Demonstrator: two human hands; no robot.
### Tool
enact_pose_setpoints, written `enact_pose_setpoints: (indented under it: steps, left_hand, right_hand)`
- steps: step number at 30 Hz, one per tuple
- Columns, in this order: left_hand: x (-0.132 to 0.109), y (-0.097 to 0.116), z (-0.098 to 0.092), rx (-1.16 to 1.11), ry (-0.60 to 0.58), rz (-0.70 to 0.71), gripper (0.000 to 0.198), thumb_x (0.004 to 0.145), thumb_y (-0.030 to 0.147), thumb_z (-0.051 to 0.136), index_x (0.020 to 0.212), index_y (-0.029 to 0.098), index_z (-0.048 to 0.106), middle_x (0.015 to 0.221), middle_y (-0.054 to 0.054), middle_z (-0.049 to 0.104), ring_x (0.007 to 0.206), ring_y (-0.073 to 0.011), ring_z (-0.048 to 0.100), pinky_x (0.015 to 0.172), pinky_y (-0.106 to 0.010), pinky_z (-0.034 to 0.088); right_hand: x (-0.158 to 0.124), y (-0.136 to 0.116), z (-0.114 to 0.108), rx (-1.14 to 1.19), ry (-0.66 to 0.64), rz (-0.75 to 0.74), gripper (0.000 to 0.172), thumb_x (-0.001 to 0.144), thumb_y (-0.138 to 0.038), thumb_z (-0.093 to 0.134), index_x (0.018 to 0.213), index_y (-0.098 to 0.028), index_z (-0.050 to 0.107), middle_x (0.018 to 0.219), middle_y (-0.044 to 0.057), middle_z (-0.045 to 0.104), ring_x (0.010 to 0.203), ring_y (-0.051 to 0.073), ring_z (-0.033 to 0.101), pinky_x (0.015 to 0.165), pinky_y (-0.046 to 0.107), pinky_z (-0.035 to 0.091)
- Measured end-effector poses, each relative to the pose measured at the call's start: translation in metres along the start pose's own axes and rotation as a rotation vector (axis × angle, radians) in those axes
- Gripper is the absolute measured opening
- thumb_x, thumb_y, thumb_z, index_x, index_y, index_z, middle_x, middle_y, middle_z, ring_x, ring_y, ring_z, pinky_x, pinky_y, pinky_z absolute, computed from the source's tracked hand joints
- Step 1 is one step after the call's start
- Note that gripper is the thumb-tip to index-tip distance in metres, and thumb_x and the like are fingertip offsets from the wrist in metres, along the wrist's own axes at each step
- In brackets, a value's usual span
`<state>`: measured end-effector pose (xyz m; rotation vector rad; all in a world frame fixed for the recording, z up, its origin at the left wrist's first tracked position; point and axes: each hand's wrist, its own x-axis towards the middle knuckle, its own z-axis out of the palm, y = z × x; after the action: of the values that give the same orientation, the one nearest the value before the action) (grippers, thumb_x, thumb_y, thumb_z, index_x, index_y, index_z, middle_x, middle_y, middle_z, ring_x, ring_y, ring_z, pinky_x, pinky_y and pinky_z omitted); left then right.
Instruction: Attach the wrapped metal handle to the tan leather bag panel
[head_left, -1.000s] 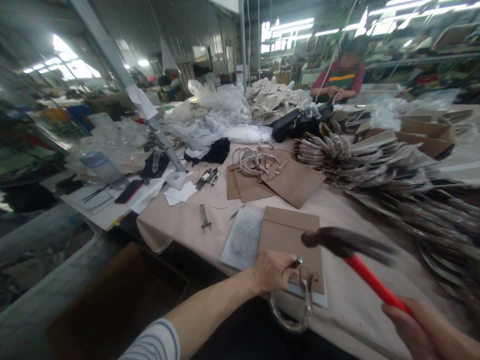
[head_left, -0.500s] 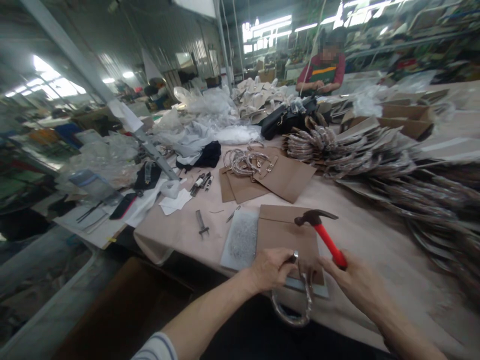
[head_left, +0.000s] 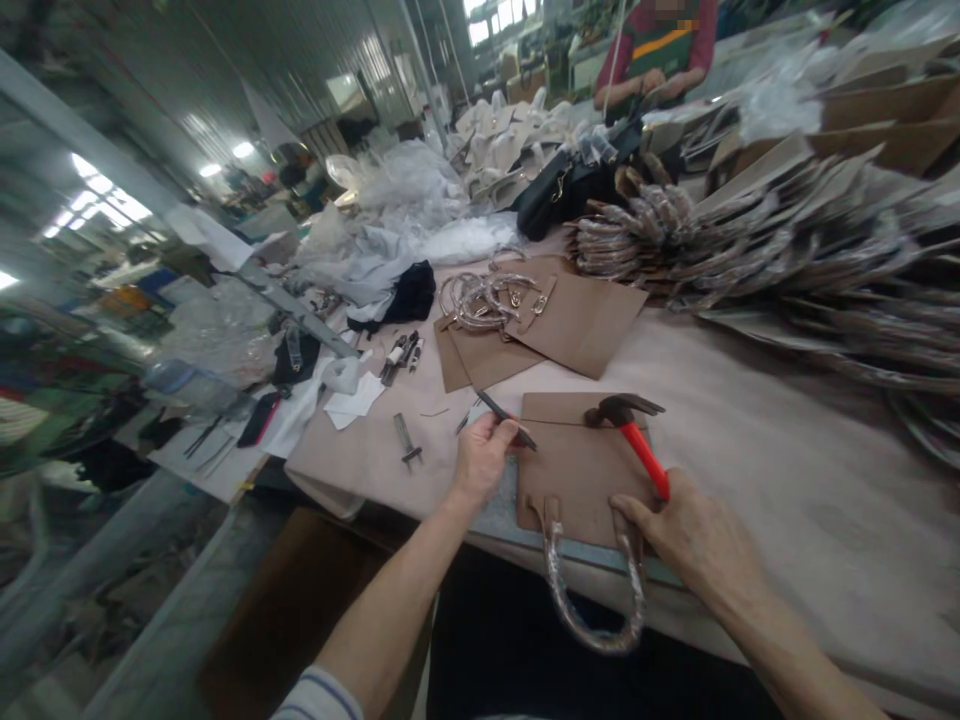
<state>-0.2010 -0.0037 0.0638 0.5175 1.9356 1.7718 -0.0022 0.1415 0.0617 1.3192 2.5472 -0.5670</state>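
Observation:
My left hand [head_left: 484,455] pinches a slim dark metal rod [head_left: 517,431], held at a slant over the left edge of a brown bag panel [head_left: 570,460]. The rod's exact kind is unclear. In my right hand [head_left: 694,530] is a claw hammer [head_left: 642,445] with a red grip, its dark head above the panel's upper right. My right thumb rests by the right tab of a plastic-wrapped bag handle [head_left: 592,635]. That handle loops off the table's front edge, and both its ends lie on the panel. Under the panel is a grey slab [head_left: 499,520], mostly covered.
More brown panels with wrapped handles [head_left: 540,320] lie beyond. A large pile of wrapped handles [head_left: 795,240] fills the right side. A metal T-shaped tool [head_left: 407,440], small dark tools [head_left: 401,357] and white paper [head_left: 356,400] lie left. A person [head_left: 656,60] works across the table.
My left hand has moved left and away from the handle's tabs, now with the dark rod slanted. My right hand has shifted slightly left, its thumb at the right tab. The view has tilted down.

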Motion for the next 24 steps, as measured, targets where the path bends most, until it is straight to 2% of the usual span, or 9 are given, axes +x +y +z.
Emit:
enact_pose_setpoints:
  steps: [3,4,6,9,13,17,20,24]
  left_hand:
    - [0.024,0.009,-0.043,0.739,0.081,-0.017,0.029,0.093,0.038,0.048,0.097,0.016,0.065,0.090,-0.009,0.073,0.084,-0.0204,0.071,0.078,-0.030,0.056]
    - [0.031,0.010,-0.056,0.906,0.111,-0.036,0.027,0.093,0.036,0.048,0.095,0.016,0.066,0.092,-0.010,0.074,0.089,-0.0224,0.071,0.082,-0.032,0.055]
    - [0.041,0.009,-0.078,1.082,0.150,-0.084,0.024,0.091,0.033,0.053,0.091,0.016,0.068,0.094,-0.014,0.074,0.099,-0.0281,0.069,0.088,-0.037,0.052]
    - [0.052,0.002,-0.099,1.180,0.174,-0.171,0.018,0.086,0.028,0.059,0.089,0.014,0.070,0.099,-0.019,0.074,0.105,-0.0333,0.067,0.092,-0.041,0.049]
    - [0.062,-0.005,-0.112,1.188,0.204,-0.235,0.016,0.080,0.025,0.066,0.088,0.012,0.071,0.103,-0.022,0.073,0.110,-0.0358,0.065,0.096,-0.043,0.047]
    - [0.065,-0.005,-0.113,1.031,0.235,-0.210,0.011,0.080,0.021,0.064,0.082,0.012,0.071,0.099,-0.021,0.073,0.108,-0.0335,0.066,0.093,-0.039,0.049]
    - [0.056,-0.002,-0.106,0.811,0.223,-0.182,0.019,0.086,0.024,0.056,0.091,0.012,0.069,0.091,-0.014,0.074,0.089,-0.0243,0.070,0.077,-0.031,0.054]
    - [0.026,0.002,-0.079,0.472,0.150,-0.172,0.031,0.088,0.038,0.051,0.100,0.012,0.065,0.082,-0.007,0.072,0.064,-0.0155,0.068,0.057,-0.024,0.053]
  right_hand:
    - [-0.001,-0.001,0.000,-0.014,-0.016,0.008,0.041,0.096,-0.059,0.048,0.104,-0.019,0.050,0.082,0.011,0.066,0.081,0.034,0.066,0.059,0.035,0.038]
    - [-0.001,-0.001,0.000,-0.018,-0.018,0.009,0.041,0.096,-0.059,0.047,0.105,-0.019,0.050,0.081,0.011,0.066,0.081,0.034,0.066,0.059,0.035,0.039]
    - [-0.001,0.001,0.002,-0.026,-0.016,0.005,0.042,0.096,-0.060,0.045,0.105,-0.019,0.050,0.082,0.012,0.066,0.082,0.035,0.067,0.060,0.036,0.040]
    - [0.001,0.005,0.007,-0.027,-0.004,-0.008,0.044,0.096,-0.063,0.041,0.102,-0.020,0.050,0.079,0.012,0.066,0.080,0.036,0.066,0.059,0.036,0.041]
    - [0.006,0.009,0.014,-0.013,0.026,-0.026,0.051,0.094,-0.068,0.038,0.098,-0.020,0.052,0.072,0.011,0.064,0.073,0.035,0.065,0.058,0.037,0.042]
    - [0.007,0.008,0.016,-0.022,0.061,-0.024,0.053,0.093,-0.067,0.041,0.104,-0.017,0.055,0.071,0.013,0.064,0.070,0.035,0.065,0.056,0.037,0.042]
    - [0.005,0.006,0.013,-0.039,0.081,-0.032,0.051,0.093,-0.065,0.043,0.102,-0.017,0.057,0.071,0.013,0.064,0.069,0.035,0.064,0.055,0.037,0.041]
    - [0.002,0.002,0.008,-0.052,0.060,-0.001,0.048,0.093,-0.063,0.046,0.102,-0.017,0.057,0.072,0.013,0.065,0.071,0.034,0.064,0.055,0.035,0.040]
